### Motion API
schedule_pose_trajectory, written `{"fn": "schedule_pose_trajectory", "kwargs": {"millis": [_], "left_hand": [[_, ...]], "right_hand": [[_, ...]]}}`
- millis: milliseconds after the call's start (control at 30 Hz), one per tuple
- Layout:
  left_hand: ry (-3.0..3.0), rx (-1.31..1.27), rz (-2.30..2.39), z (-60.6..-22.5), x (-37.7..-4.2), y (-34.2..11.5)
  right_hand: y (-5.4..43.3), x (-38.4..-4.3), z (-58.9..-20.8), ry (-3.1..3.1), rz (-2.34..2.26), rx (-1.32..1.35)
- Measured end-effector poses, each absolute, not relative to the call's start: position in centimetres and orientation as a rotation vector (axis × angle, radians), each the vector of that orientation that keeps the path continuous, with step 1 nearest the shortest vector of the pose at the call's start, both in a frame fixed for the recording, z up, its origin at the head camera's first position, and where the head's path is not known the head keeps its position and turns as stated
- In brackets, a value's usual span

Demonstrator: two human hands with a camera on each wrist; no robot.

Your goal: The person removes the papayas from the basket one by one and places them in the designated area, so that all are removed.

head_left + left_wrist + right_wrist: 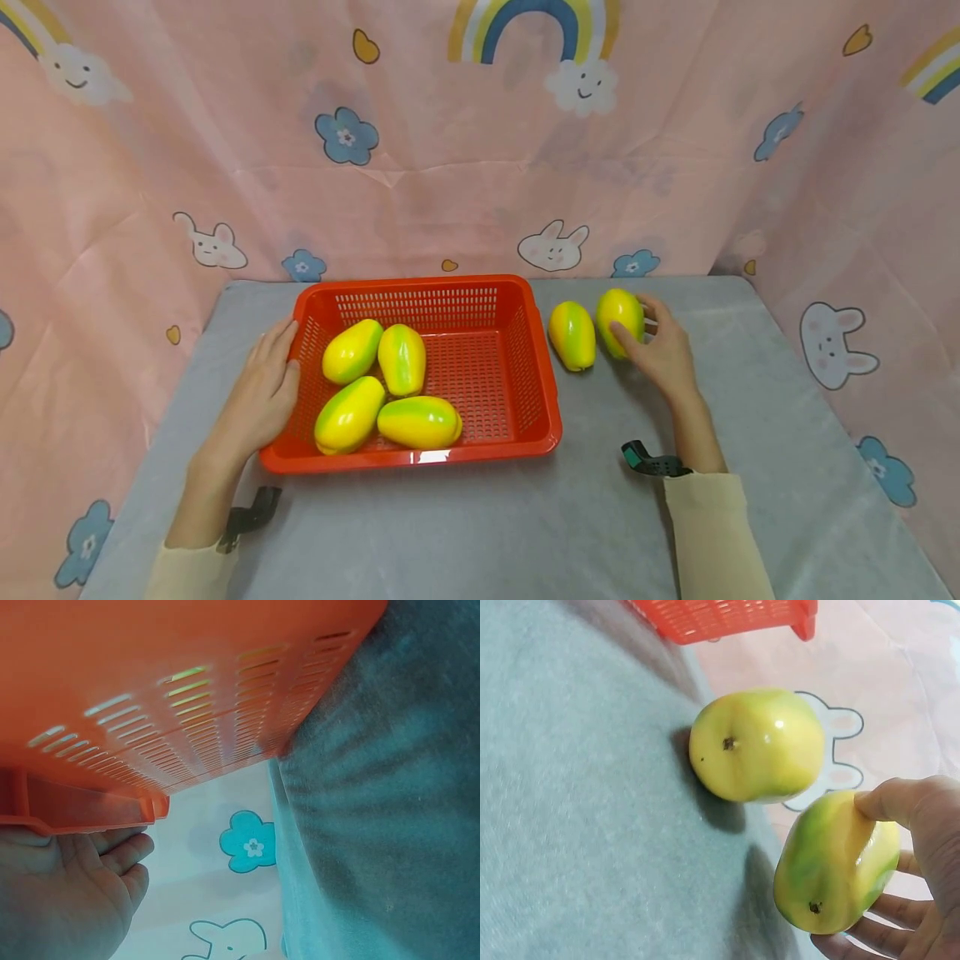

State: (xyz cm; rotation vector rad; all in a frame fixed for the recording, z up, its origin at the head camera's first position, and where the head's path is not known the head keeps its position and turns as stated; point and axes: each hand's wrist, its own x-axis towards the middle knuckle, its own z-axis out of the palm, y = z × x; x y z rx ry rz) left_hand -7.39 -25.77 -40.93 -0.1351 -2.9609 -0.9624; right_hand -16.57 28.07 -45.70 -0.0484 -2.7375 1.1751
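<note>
My right hand point(663, 354) grips a yellow-green papaya point(621, 323), thumb on the near side and fingers around the far side. In the right wrist view that papaya point(836, 862) is tilted, its brown-dotted end facing the camera; whether it touches the table I cannot tell. A second papaya point(572, 336) lies just left of it, beside the basket. My left hand point(258, 392) rests against the left rim of the red plastic basket point(543, 392), fingers fairly straight. In the left wrist view its fingers point(124, 855) touch the rim's underside. Several papayas point(401, 360) lie in the basket's left half.
A grey cloth covers the table point(480, 533). Behind and at both sides hangs a pink curtain point(420, 208) with rabbits, flowers and rainbows. A dark camera mount sits on each wrist, the right one point(652, 461) below that hand.
</note>
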Motion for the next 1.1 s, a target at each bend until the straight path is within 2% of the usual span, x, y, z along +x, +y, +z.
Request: {"fn": "schedule_pose_trajectory", "kwargs": {"millis": [1100], "left_hand": [[-2.939,-0.162,-0.958,-41.0,-7.4,-25.9]], "right_hand": [[26.8,-16.5,-45.9,-2.893,0.98,-0.103]]}}
